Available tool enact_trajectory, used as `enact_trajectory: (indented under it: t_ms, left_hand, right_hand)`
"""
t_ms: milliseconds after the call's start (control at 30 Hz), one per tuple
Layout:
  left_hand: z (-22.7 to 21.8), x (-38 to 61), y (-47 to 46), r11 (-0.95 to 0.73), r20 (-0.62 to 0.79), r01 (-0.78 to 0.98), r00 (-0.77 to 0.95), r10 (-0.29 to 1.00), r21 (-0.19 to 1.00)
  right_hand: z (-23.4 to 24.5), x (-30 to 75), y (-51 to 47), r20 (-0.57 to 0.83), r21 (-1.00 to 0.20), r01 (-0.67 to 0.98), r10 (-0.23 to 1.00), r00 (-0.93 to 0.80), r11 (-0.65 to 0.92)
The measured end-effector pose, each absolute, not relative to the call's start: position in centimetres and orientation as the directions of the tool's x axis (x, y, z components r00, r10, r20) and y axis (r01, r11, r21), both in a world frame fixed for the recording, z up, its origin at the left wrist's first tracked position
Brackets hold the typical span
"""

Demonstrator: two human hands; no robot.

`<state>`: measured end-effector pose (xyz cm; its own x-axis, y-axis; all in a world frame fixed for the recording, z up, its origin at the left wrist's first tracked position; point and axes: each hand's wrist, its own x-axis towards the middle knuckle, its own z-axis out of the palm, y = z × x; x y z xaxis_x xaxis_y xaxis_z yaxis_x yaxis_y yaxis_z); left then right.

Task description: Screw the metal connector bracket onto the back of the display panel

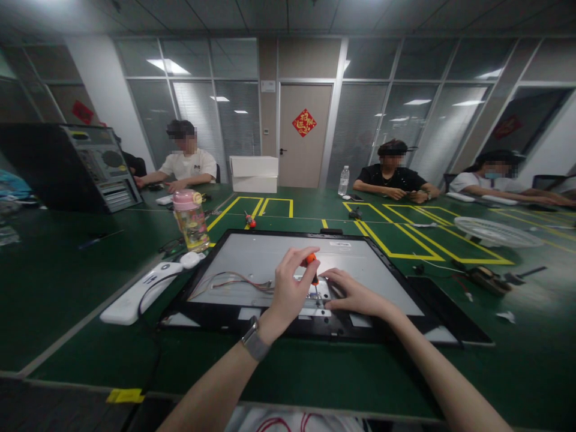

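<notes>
A flat display panel (252, 252) with a grey back and black frame lies on the table in front of me. My left hand (292, 279), wearing a watch, is closed around the orange handle of a screwdriver (311, 259). The screwdriver stands nearly upright, its shaft pointing down at a small metal bracket (321, 294) near the panel's front edge. The fingers and thumb of my right hand (351, 293) hold the bracket's right side. Thin wires (238, 281) run across the panel to the left of my left hand. The exact screwdriver tip contact is too small to make out.
Left of the panel are a white power strip (141, 294) and a pink-lidded bottle (191, 222). A black computer case (90, 168) stands at the far left. On the right lie a dark tool (488, 279) and a clear round dish (495, 231). Several people sit opposite.
</notes>
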<state>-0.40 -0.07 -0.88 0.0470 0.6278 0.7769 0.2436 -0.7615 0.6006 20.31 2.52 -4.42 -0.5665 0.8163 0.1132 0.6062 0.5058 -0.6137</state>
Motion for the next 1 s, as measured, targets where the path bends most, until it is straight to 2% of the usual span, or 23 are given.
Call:
enact_trajectory:
  t_ms: [333,600,1000]
  left_hand:
    - [-1.11,-0.38,-0.10,-0.725,0.738,0.205,0.020,0.675,0.657]
    - [-0.90,-0.30,-0.24,-0.738,0.753,0.245,0.043,0.656,0.629]
    - [-1.16,-0.21,-0.41,-0.751,0.763,0.197,0.023,0.646,0.630]
  right_hand:
    - [-4.50,20.37,2.61,0.119,-0.608,0.609,0.817,-0.565,0.509]
    - [-4.75,20.47,2.76,0.115,-0.617,0.605,0.818,-0.563,0.503]
    - [-4.40,20.28,2.52,0.106,-0.621,0.609,0.822,-0.559,0.494]
